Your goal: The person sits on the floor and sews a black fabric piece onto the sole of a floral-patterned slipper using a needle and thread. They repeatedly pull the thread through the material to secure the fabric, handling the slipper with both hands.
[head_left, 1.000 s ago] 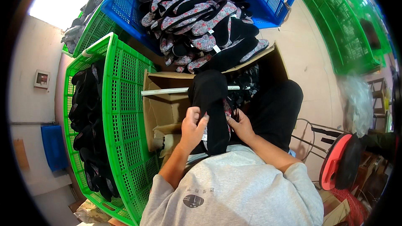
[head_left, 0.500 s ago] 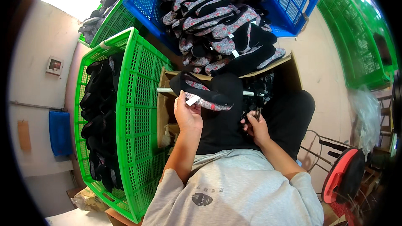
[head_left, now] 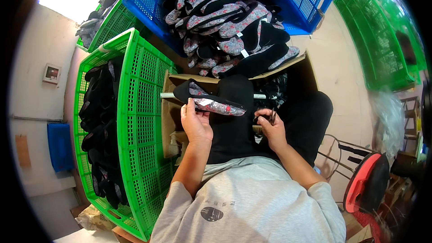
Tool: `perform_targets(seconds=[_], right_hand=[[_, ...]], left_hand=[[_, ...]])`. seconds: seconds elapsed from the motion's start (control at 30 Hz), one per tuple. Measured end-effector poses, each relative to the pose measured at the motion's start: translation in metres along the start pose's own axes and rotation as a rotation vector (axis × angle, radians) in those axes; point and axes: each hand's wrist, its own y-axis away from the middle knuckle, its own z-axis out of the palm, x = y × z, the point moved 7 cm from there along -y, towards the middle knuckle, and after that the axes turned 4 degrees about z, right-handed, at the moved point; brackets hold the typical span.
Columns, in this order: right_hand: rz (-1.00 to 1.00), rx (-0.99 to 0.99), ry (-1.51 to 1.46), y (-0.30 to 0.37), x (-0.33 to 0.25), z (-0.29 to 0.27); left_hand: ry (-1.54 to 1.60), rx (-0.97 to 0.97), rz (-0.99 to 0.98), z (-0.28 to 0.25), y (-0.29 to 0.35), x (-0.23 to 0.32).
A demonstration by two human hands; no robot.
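Note:
A black slipper point(head_left: 231, 103) with a grey-and-red floral lining and a white tag is gripped by its edge in my left hand point(head_left: 196, 125). It sits tilted above my left thigh, fingers partly hidden behind it. My right hand point(head_left: 273, 130) is closed around small dark thread snips point(head_left: 272, 116), whose tips point up past the fingers. The snips are apart from the slipper, over the gap between my legs. Some dark bit shows at my right fingertips, too small to make out.
Ahead, slippers point(head_left: 234, 20) are heaped at a blue crate point(head_left: 146, 13). An open cardboard box point(head_left: 309, 73) stands around my legs, a pale bar point(head_left: 167, 95) across it. On the left, a green crate point(head_left: 141, 112) holds black slippers. A red-and-black seat point(head_left: 365, 183) stands right.
The slipper has turned slightly, with its tag now lying against the lining. My right hand has risen a little with the snips. The whole view has shifted slightly.

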Motion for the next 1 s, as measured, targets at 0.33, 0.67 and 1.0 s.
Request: perform_targets(seconds=[0.33, 0.67, 1.0], right_hand=[[-0.403, -0.126, 0.634, -0.004, -0.069, 0.049], [-0.016, -0.172, 0.134, 0.001, -0.035, 0.016], [-0.078, -0.200, 0.151, 0.009, -0.034, 0.016]], left_hand=[[-0.023, -0.114, -0.009, 0.018, 0.027, 0.010], [-1.297, -0.685, 1.046, 0.078, 0.078, 0.076], [-1.355, -1.330, 1.092, 0.143, 0.116, 0.046]])
